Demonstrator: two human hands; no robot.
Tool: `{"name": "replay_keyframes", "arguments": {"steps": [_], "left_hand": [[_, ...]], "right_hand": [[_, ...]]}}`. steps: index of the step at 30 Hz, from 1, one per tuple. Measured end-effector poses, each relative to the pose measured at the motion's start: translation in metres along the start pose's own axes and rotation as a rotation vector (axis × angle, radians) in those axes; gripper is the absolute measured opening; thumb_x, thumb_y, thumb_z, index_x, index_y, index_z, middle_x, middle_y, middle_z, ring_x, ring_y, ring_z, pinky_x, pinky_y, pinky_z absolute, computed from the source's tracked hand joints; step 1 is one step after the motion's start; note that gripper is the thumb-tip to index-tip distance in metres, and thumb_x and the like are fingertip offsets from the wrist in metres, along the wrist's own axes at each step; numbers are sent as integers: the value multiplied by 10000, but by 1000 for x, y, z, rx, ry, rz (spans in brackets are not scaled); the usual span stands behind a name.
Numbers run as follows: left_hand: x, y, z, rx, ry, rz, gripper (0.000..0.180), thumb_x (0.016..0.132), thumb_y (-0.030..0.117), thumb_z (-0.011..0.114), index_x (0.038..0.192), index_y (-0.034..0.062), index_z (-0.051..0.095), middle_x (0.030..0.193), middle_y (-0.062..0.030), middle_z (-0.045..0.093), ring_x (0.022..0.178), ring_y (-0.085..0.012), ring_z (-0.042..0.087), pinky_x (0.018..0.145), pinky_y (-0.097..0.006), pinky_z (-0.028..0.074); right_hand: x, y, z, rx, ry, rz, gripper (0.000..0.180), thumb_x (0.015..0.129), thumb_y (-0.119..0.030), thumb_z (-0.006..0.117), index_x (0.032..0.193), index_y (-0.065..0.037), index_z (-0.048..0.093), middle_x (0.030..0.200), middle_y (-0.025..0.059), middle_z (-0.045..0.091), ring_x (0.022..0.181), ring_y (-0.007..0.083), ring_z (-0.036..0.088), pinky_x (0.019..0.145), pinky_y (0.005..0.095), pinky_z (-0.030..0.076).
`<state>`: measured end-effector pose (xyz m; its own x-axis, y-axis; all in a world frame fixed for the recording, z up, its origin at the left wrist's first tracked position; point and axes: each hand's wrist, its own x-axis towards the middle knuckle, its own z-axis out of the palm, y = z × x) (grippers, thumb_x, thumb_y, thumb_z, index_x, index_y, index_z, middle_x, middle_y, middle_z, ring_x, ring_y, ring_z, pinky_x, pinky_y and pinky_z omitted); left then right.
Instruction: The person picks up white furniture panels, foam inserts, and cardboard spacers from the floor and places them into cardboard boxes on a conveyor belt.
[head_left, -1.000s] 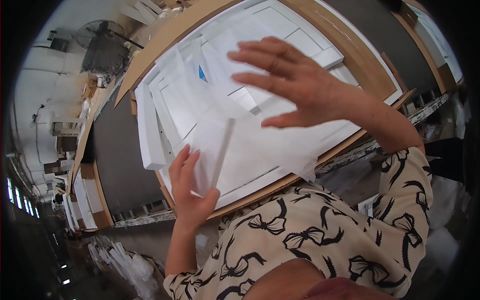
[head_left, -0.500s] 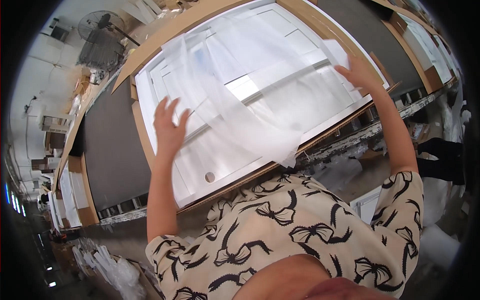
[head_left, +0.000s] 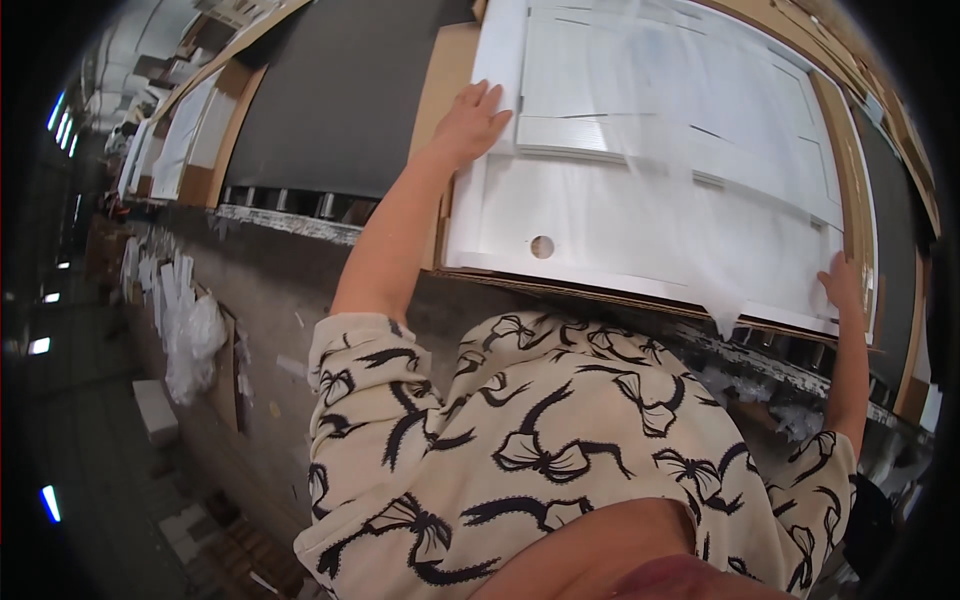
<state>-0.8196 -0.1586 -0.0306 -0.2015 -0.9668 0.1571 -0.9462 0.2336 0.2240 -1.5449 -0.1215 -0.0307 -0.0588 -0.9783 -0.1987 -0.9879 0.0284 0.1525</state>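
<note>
In front of me, a white panelled furniture piece (head_left: 570,132) lies in an open cardboard box (head_left: 455,75). Thin translucent wrapping sheet (head_left: 690,150) is draped over its middle and right, one corner hanging past the near edge. A round hole (head_left: 542,246) shows near the front left of the white surface. My left hand (head_left: 470,122) is spread on the white strip along the box's left side, holding nothing. At the right side, my right hand (head_left: 842,285) touches the white edge near the front corner, thumb and fingers apart, the fingers partly hard to make out.
The box rests on a dark conveyor belt (head_left: 330,95) with rollers below its near edge. Another open box with white contents (head_left: 185,140) stands farther left. Clear plastic wrap and white strips (head_left: 190,340) lie on the floor at left.
My view has swung left, so the box appears farther right. My left hand has come down onto the left side strip; my right has let go of the white sheet and moved to the right edge.
</note>
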Motion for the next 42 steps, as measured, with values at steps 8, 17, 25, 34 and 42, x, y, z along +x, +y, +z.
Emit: {"name": "replay_keyframes", "arguments": {"steps": [8,17,25,34,42], "left_hand": [[-14,-21,-18,-85,-48,24,548,896,431,487,1303,65,441,1413,-158,334,1304,-326,297,1066,-375,272],[-27,-28,-15,96,-99,95,728,883,607,362,1389,86,318,1465,-124,248,1357,-276,220,1077,-422,219],[-119,-63,-52,-799,539,-296,363,907,283,542,1137,2,555,1167,-146,555,1071,-233,528,917,-319,403],[-560,-26,60,-579,109,-1337,334,851,322,553,880,-2,630,777,-186,626,720,-310,608,664,-397,471],[-817,6,107,-733,-697,-1754,329,839,310,547,963,9,598,885,-208,608,825,-353,582,734,-439,456]], "right_hand": [[18,-53,-32,-79,52,14,544,825,-317,638,1191,60,496,1171,283,520,1061,402,523,899,431,427],[-54,-409,-203,558,656,-687,351,813,-55,647,1154,-89,573,1219,107,536,1074,242,549,837,319,477],[-73,-546,-184,278,188,-1208,403,776,-139,662,1160,-106,544,1247,132,479,1066,314,499,857,393,467],[-91,-624,-185,463,66,-1413,444,733,-43,681,1152,-74,539,1274,167,454,1061,346,504,837,404,478],[-213,-773,-243,704,152,-1656,436,694,37,688,1103,-56,568,1223,150,486,979,300,549,742,353,514]]}}
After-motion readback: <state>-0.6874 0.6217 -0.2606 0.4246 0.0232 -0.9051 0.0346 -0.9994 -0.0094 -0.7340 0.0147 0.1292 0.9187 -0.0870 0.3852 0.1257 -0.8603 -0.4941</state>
